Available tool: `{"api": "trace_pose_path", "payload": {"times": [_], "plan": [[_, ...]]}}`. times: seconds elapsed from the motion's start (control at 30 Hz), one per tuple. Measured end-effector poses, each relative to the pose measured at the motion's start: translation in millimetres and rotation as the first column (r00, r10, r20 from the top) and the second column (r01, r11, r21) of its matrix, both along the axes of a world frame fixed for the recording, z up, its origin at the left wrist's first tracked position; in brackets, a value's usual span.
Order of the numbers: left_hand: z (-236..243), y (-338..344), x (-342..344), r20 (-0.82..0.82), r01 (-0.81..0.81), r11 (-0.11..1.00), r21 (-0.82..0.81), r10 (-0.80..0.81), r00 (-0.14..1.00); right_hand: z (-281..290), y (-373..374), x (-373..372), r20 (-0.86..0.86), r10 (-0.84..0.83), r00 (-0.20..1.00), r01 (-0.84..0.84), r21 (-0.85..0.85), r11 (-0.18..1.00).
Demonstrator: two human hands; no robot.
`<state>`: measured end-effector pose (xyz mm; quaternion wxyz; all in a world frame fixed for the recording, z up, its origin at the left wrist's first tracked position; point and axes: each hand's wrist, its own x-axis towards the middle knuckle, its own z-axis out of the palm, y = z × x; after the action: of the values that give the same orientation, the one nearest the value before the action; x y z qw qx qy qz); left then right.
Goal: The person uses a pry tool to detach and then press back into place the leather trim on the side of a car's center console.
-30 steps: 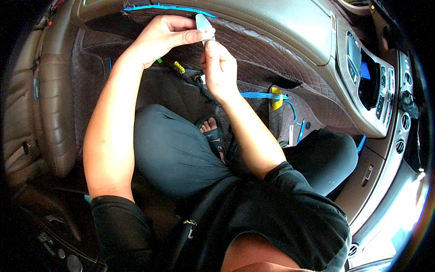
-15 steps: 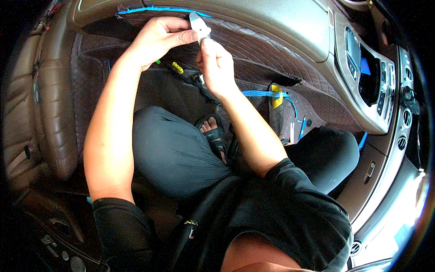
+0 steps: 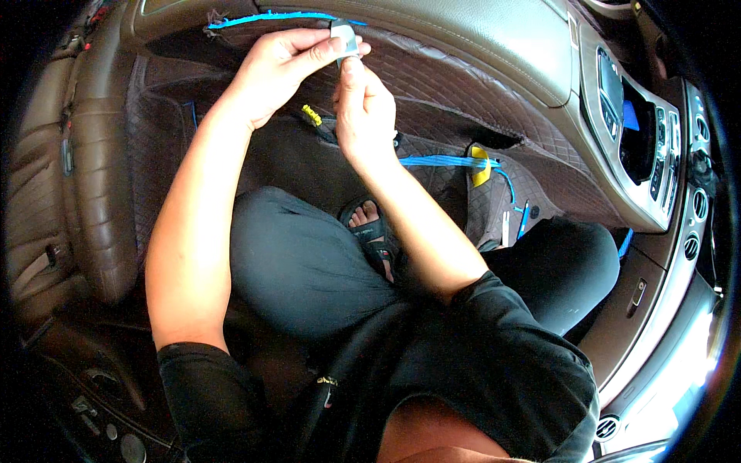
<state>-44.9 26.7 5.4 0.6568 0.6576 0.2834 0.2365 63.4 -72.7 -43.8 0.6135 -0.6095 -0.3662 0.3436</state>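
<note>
Small flat piece, one, silvery white: held up between both hands at the top of the view, just before the right end of a bright blue strip. Whether piece and strip touch, we cannot tell.

Left hand, one: we find it pinching the piece from the left, thumb laid over its face, other fingers partly hidden behind.

Right hand, one: we record thumb and forefinger closed on the piece's lower end, the remaining fingers curled.

Padded panel, grey-brown with a stitched seam: behind and above the hands; the blue strip runs along its lower border.

Quilted lining, dark brown: below the panel.

Connector, yellow: below the left hand, near the right.

Cable bundle, blue: right of the right forearm, with a yellow tab around or against it; we cannot say which.

White stick and blue stick: side by side near the person's right knee.

Sandal, black, worn on a foot: between the knees.

Seat, brown leather: at left.

Console, with buttons: at right.
</note>
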Motion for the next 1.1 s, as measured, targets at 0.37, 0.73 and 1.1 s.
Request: {"api": "trace_pose_path", "payload": {"times": [0.37, 0.73, 1.1], "plan": [[-9, 17, 3, 0.068, -0.115, 0.984, -0.137, 0.125, 0.990, 7, -15, 31, 0.112, 0.096, 0.989, -0.085, -0.098, 0.992], [3, 2, 4, -0.085, -0.021, 1.000, 0.023, 0.023, 0.996, 5, -9, 12, 0.040, -0.041, 0.998, 0.042, -0.018, 0.999], [0, 9, 2, -0.169, -0.079, 0.992, 0.094, 0.094, 0.981, 4, -21, 34, 0.142, 0.047, 0.989, -0.033, -0.102, 0.994]]}}
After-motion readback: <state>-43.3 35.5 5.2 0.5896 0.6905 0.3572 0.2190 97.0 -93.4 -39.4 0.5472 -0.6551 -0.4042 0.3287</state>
